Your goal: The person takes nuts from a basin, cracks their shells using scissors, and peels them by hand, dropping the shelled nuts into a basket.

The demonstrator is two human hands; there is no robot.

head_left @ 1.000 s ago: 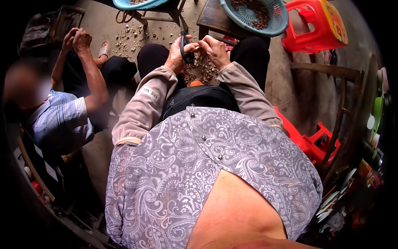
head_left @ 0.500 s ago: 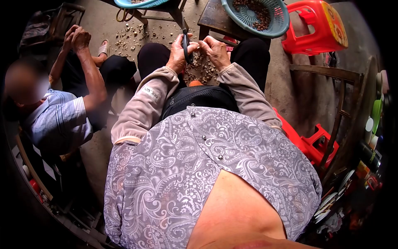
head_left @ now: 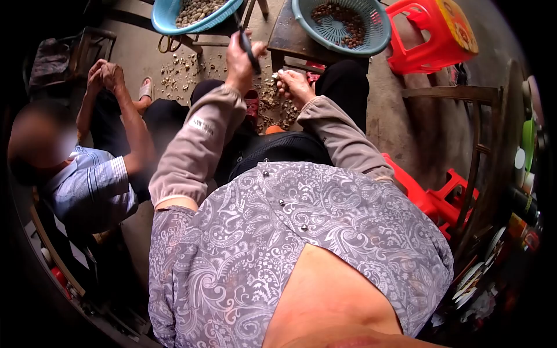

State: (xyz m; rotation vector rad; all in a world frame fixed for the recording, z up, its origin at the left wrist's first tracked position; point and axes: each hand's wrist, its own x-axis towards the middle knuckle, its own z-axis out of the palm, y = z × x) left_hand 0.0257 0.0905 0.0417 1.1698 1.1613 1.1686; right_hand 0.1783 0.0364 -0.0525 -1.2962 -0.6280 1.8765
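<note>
One black-handled tool (head_left: 250,51) sits gripped in the left hand (head_left: 236,62), near the blue basin (head_left: 167,18). On my remote feed, the right hand (head_left: 296,86) pinches a small pale piece (head_left: 276,75) (whole or broken, I can't tell) above scattered fragments (head_left: 287,113).

Homely workroom: debris-strewn floor (head_left: 386,124), plastic stool (head_left: 444,46)

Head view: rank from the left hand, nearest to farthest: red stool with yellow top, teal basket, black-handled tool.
From the left hand:
1. black-handled tool: held in that hand
2. teal basket: ahead and to the right, on a dark stand
3. red stool with yellow top: farther right, past the basket
</note>
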